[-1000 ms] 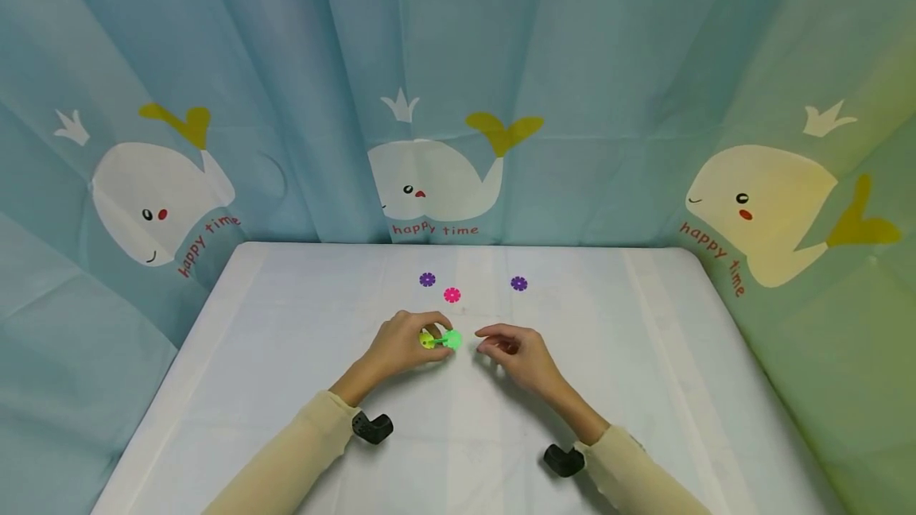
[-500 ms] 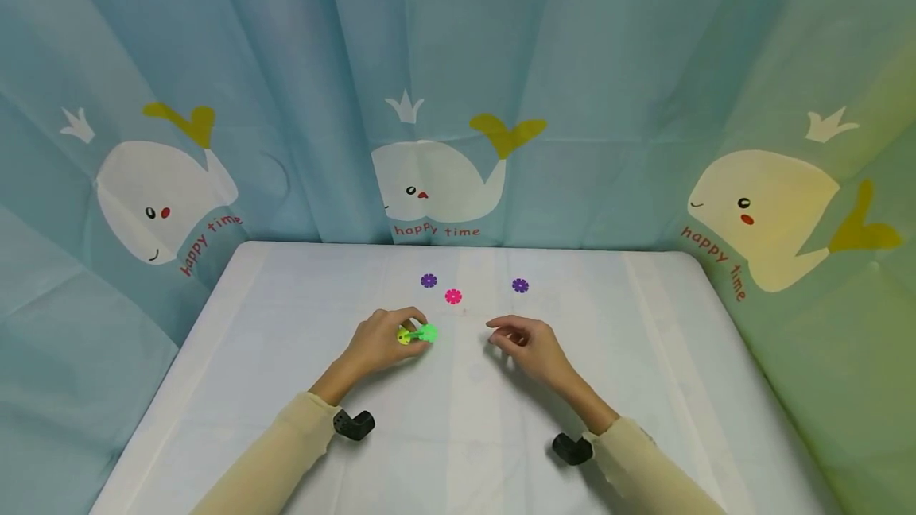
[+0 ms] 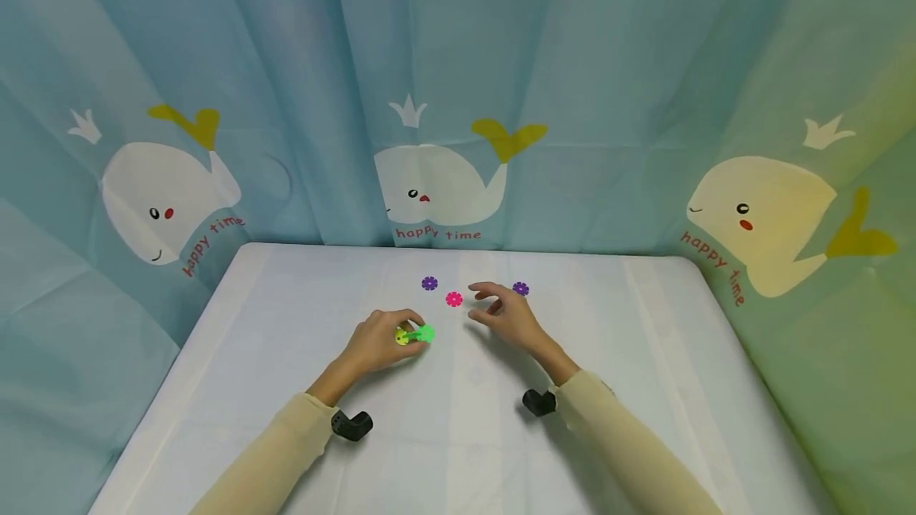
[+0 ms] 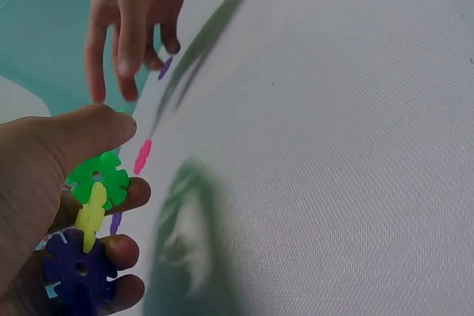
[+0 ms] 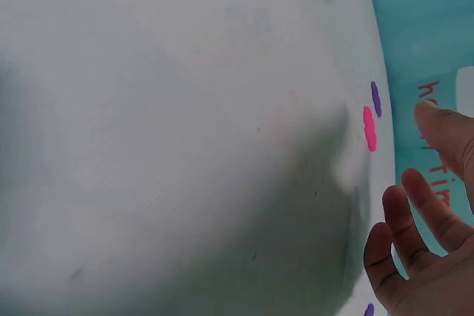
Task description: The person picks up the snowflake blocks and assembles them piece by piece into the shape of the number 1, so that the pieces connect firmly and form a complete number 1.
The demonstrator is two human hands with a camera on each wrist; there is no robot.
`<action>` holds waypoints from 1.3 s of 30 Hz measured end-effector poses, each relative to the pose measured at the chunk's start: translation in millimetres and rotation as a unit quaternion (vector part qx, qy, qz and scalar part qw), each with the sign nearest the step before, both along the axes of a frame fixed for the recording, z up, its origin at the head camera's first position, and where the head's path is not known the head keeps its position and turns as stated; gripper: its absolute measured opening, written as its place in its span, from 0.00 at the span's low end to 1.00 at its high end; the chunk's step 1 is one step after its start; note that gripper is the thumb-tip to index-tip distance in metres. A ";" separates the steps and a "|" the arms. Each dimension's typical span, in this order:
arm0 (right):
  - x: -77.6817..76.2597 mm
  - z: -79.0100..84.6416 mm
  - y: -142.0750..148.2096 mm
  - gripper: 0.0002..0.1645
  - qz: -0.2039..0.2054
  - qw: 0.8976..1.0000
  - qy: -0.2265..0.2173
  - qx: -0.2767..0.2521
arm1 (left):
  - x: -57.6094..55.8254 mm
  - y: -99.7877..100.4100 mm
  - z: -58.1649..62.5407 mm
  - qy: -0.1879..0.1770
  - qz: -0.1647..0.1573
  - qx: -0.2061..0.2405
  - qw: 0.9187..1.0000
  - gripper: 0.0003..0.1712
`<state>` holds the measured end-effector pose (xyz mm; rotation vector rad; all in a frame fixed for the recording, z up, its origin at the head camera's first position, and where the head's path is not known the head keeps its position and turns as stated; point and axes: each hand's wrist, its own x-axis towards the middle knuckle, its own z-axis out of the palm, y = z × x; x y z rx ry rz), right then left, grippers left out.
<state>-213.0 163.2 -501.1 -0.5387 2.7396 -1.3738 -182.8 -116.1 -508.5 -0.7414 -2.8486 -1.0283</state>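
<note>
Near side first: the left hand [image 3: 375, 340] grips a small cluster [image 4: 90, 216] of joined snowflake discs, green, yellow and dark blue, pinched between thumb and curled fingers just above the table [image 3: 286, 356]. A little farther and to the right, the right hand [image 3: 504, 315] hangs over the cloth with fingers loosely spread, holding nothing. Its fingertips point at the pink disc [image 3: 454, 299], lying flat just left of them. Farther out, one purple disc [image 3: 429, 284] sits left of the pink, another [image 3: 521, 288] peeks from behind the right hand. This looks like the fetch step: the next move calls for a fine pinch on that thin, flat pink piece, likely by lifting an edge.
</note>
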 end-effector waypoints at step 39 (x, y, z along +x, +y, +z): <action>-36.4 -16.6 -38.5 0.13 -0.016 0.992 0.009 0.125 | -2.7 -1.9 -0.6 0.010 0.019 0.003 1.000 0.16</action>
